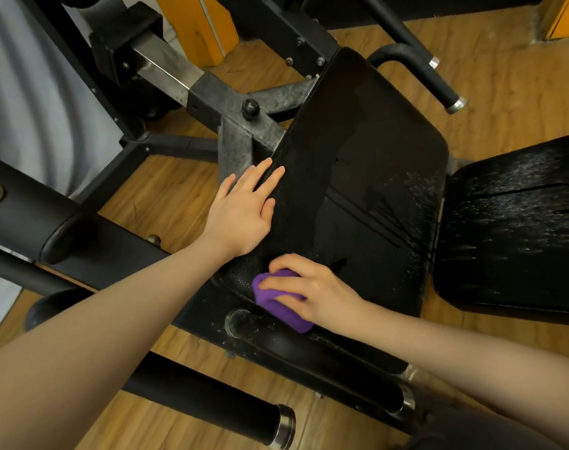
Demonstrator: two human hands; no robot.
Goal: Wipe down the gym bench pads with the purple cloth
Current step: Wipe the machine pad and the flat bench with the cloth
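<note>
Seat pad: black, long axis running from my near edge up and away; wet sheen toward its right side. Purple cloth: bunched at the pad's near edge, overhanging it. My right hand: fingers curled on the cloth. My left hand: flat, fingers straight, along the pad's left edge. Second pad: just beside, at right. Most of the seat pad lies bare ahead of the cloth.

Wood-plank floor, yellow panels behind, grey wall left.

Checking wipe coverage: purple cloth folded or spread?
Folded: the purple cloth sits bunched in a thick wad under the right hand on the seat pad.
</note>
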